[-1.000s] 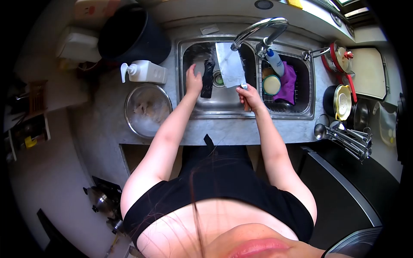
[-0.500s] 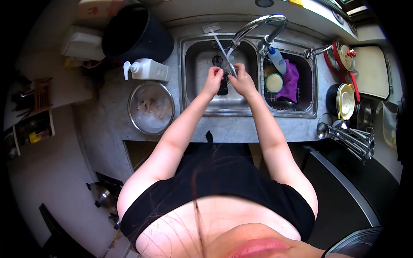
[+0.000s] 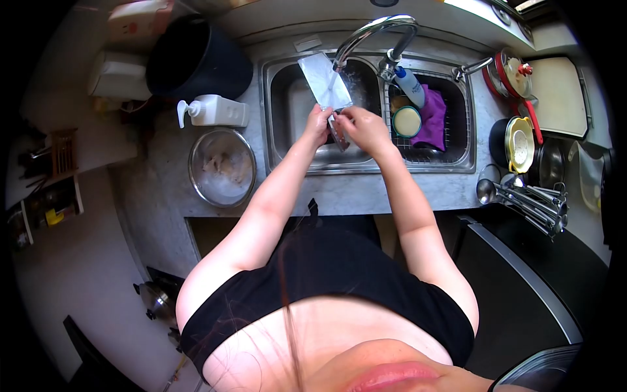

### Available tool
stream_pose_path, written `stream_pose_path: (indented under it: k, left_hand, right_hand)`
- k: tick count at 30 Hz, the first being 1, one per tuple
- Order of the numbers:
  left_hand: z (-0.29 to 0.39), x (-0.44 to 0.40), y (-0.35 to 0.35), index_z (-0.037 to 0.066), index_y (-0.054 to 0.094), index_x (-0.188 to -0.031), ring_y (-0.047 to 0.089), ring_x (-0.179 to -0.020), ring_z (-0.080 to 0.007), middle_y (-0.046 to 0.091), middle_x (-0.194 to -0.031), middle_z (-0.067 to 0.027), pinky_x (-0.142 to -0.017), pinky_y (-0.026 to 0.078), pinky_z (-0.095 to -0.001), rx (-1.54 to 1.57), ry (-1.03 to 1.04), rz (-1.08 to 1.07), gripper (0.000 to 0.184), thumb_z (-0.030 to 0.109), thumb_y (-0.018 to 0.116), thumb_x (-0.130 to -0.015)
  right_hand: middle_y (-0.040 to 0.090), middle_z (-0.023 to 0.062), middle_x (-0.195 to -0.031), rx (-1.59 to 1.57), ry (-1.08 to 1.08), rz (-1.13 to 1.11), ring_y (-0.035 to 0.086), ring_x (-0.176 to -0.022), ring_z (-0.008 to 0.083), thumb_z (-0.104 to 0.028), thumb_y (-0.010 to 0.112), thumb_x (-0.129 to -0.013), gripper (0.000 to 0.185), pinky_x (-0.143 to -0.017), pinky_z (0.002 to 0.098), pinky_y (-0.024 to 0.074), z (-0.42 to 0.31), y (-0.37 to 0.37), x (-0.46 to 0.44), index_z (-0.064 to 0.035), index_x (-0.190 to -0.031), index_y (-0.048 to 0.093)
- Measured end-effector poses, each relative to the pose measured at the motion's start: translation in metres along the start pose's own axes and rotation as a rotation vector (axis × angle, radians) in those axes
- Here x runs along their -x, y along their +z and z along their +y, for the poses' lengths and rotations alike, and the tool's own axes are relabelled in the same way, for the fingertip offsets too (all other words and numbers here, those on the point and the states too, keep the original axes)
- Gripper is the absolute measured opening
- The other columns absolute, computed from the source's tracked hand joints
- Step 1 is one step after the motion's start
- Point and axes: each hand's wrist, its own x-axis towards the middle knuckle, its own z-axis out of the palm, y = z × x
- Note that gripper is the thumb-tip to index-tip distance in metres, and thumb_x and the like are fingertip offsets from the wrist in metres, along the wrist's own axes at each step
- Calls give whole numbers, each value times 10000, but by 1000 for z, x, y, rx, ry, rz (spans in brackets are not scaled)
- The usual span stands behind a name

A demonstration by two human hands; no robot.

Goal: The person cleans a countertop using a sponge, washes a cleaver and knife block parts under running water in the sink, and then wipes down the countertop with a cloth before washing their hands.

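Over the left sink basin I hold a cleaver [image 3: 321,77] with a broad, shiny blade pointing away from me, its flat side up. My left hand [image 3: 317,127] is closed around it where the blade meets the brown handle [image 3: 338,136]. From the other side, the fingers of my right hand [image 3: 366,130] are bent and pressed together at the same junction; the fingertips are partly hidden. Above the blade is the chrome faucet [image 3: 372,32], with a stream of water falling onto the metal.
Left of the sink [image 3: 266,117] stand a white pump bottle [image 3: 219,111], a bowl with wet contents [image 3: 222,167] and a dark bin [image 3: 222,62]. The right basin holds a blue-capped bottle [image 3: 410,88], a round sponge [image 3: 407,121] and a purple cloth [image 3: 432,121]. Utensils [image 3: 529,202] lie farther right.
The cleaver has turned from edge-on to flat, so its broad face now shows under the faucet. Both hands have shifted slightly toward me, and the view has moved a little.
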Motion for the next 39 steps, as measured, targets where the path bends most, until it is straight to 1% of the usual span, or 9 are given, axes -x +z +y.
stream_pose_path:
  k: [1,5,11,15,18,23,26,36,39]
  left_hand:
    - [3,3,-7,151,453,-1101,585,-663,-168,576,-824,-41,-637,526,-352,-12,-100,-77,121,158,473,-982]
    - [6,6,0,187,404,-986,452,-524,-106,450,-693,-2,-480,427,-258,51,-93,-103,170,309,523,-981]
    - [17,-22,14,173,411,-992,430,-445,-103,449,-600,-5,-428,399,-257,-74,60,-152,345,472,571,-929]
    - [31,-42,27,152,451,-1011,451,-438,-114,495,-610,-19,-416,405,-262,-40,73,-143,286,410,561,-953]
    - [34,-55,34,147,456,-994,453,-434,-129,489,-603,-22,-413,409,-274,7,124,-143,266,392,552,-961]
    - [56,-64,52,129,451,-958,451,-442,-136,460,-595,-23,-423,427,-296,-102,198,-190,30,153,469,-955]
    - [64,-51,59,149,461,-930,432,-475,-123,440,-629,-1,-454,406,-283,-180,188,-222,102,226,520,-964]
    - [87,16,29,86,479,-918,454,-514,-92,473,-654,5,-465,400,-262,-616,-17,-86,129,172,575,-919]
    - [89,24,2,7,500,-988,513,-524,-138,538,-654,-68,-473,429,-320,-922,42,8,206,157,580,-871]
  right_hand:
    - [686,141,-903,-79,37,66,673,-812,313,-245,634,-857,209,-687,394,526,6,-3,1,-63,-957,659]
    - [690,136,-885,-329,133,249,679,-786,261,-185,616,-890,189,-692,334,522,34,-6,8,-43,-1008,654]
    - [674,61,-883,-576,199,351,654,-804,119,-82,572,-916,151,-715,243,499,49,-15,27,-7,-1028,639]
    - [675,37,-862,-626,277,340,624,-765,80,-80,568,-923,145,-690,221,492,57,-22,43,-13,-1026,645]
    - [677,34,-842,-583,278,354,620,-749,80,-77,568,-924,142,-687,223,495,58,-29,53,-14,-1025,647]
    - [680,36,-832,-617,311,347,621,-741,83,-75,567,-926,140,-688,223,497,67,-28,63,-11,-1023,646]
    - [680,39,-834,-639,321,342,619,-741,82,-74,565,-926,144,-688,224,497,75,-21,68,-5,-1025,644]
    - [666,50,-861,-708,472,129,597,-755,92,-130,593,-904,198,-702,236,489,109,15,67,1,-1045,635]
    - [683,150,-983,-428,496,-77,650,-932,277,-223,635,-845,342,-836,344,498,138,52,51,-11,-1113,619]
